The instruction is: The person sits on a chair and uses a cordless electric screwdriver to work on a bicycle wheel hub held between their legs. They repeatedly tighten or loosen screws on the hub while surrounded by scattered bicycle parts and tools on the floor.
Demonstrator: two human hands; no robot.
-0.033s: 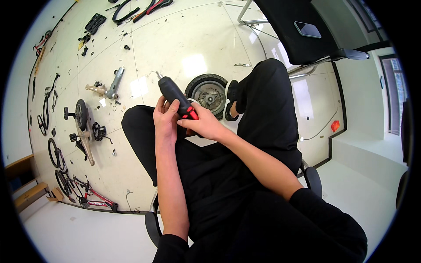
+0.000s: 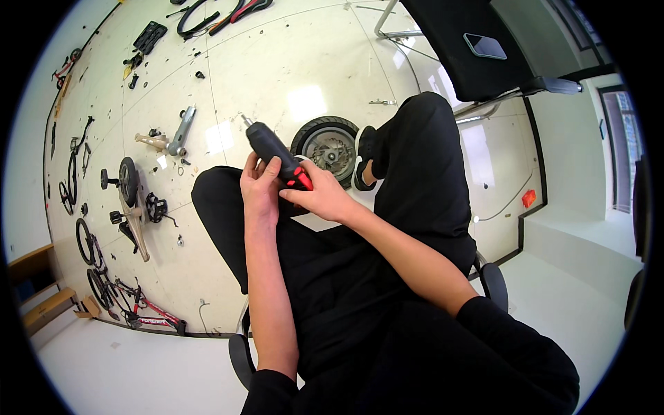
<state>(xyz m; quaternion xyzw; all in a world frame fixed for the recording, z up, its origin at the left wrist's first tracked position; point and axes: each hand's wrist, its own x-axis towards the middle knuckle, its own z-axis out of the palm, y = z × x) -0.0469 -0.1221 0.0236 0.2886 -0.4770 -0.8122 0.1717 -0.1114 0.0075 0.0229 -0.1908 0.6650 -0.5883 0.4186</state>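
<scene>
A black power screwdriver [image 2: 270,146] with red parts and a metal bit at its tip is held over my lap, its tip pointing up and to the left. My left hand [image 2: 260,188] closes around the side of its body, thumb on top. Around the red rear part wraps my right hand [image 2: 322,195], with some of its fingers hidden behind the tool. Beyond the tool, a small wheel [image 2: 319,131] with a black tyre and a metal brake disc lies flat on the floor by my shoe [image 2: 364,155].
To the left, a wheel assembly [image 2: 128,181], a pedal [image 2: 157,206] and a grey metal part [image 2: 182,131] lie among small scattered parts. A red bike frame [image 2: 155,315] rests farther left. A phone [image 2: 485,46] sits on the black chair [image 2: 449,48] at upper right.
The screwdriver's tip has shifted slightly to the left. Both hands keep their hold on it.
</scene>
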